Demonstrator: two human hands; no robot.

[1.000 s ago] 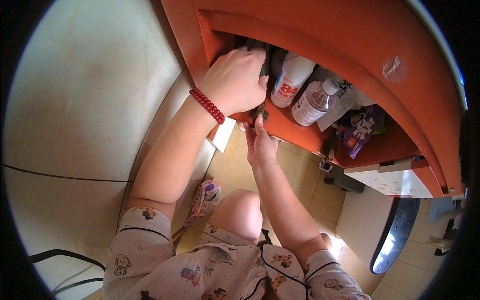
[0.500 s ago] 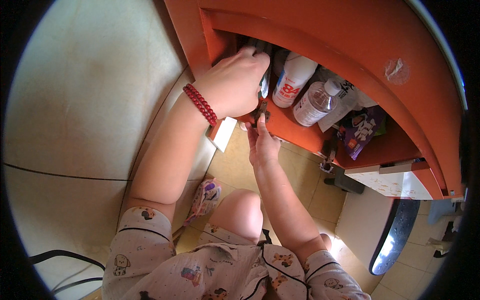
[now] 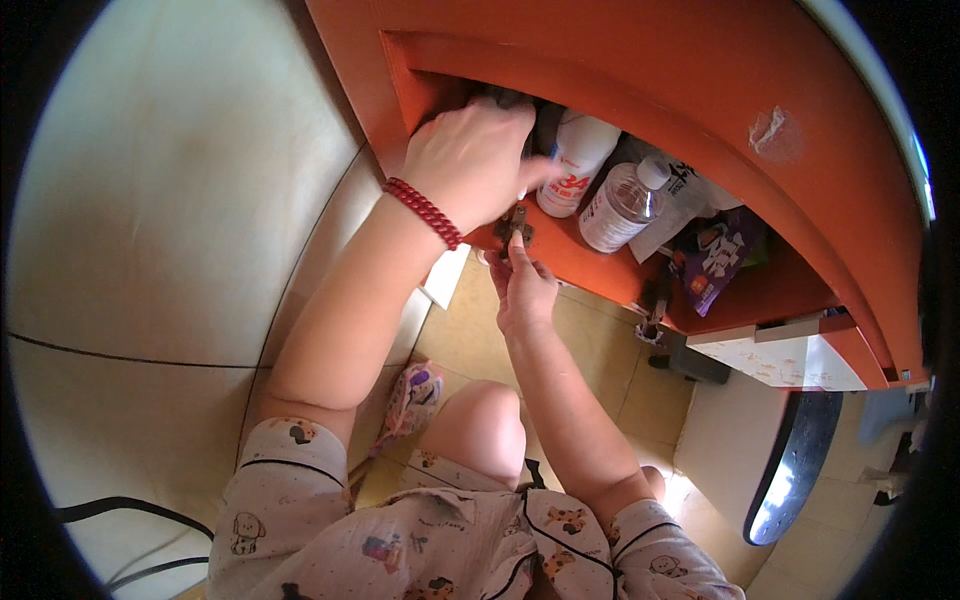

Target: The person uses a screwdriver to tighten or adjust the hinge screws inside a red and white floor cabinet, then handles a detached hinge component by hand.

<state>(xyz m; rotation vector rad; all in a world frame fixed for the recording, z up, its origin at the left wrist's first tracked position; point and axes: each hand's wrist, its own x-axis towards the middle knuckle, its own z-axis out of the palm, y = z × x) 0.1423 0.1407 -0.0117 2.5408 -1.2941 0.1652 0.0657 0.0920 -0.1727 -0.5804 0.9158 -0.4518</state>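
My left hand (image 3: 475,160), with a dark red beaded bracelet (image 3: 424,212) at its wrist, reaches into the left end of an orange-red cabinet (image 3: 570,240). Its thumb sticks out to the right, close to a white bottle (image 3: 577,160) with red print. The other fingers are bent away inside and mostly hidden. Below it, my right hand (image 3: 527,290) is at the cabinet's front edge, its thumb pressed on a brown, rusty-looking hinge (image 3: 516,228) and its fingers curled underneath. A clear bottle with a white cap (image 3: 622,210) stands right of the white bottle.
A purple packet (image 3: 715,260) and plastic bags lie farther right inside the cabinet. A second hinge (image 3: 655,303) juts from its edge, with a white patterned panel (image 3: 775,355) beyond. Pale tiled wall (image 3: 170,220) bounds the left. A colourful bag (image 3: 408,405) lies on the floor.
My left hand has moved slightly, and its thumb now points out toward the white bottle. The pale item beside that hand is no longer visible. The right hand stays at the hinge.
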